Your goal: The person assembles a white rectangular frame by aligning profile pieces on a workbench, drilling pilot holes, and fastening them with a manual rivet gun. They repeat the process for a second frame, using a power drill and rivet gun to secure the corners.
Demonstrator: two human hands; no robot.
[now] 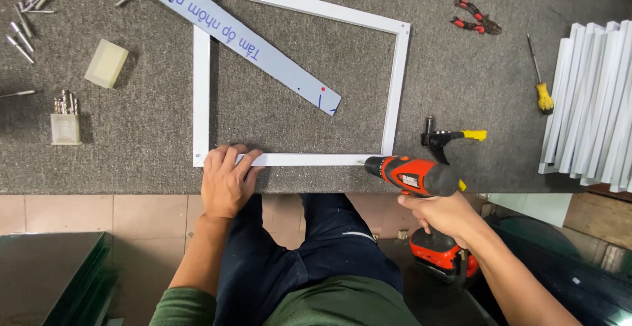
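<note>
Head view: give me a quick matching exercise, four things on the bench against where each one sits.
Things:
1. white frame
2. cordless drill
3. red pliers
4. yellow-handled screwdriver

Places:
A. far edge, right of the frame
B. under the left hand
C. beside the stacked white strips
D. in the right hand, at the frame's near right corner

Pairs: 1-B, 2-D, 3-A, 4-C

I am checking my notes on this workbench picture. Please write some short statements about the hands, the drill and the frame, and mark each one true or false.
1. The left hand presses on the white frame. True.
2. The right hand holds a blue drill. False: the drill is orange and black.
3. The drill tip is at the frame's near right corner. True.
4. The red pliers lie inside the frame. False: they lie outside it, beyond its far right corner.
</note>
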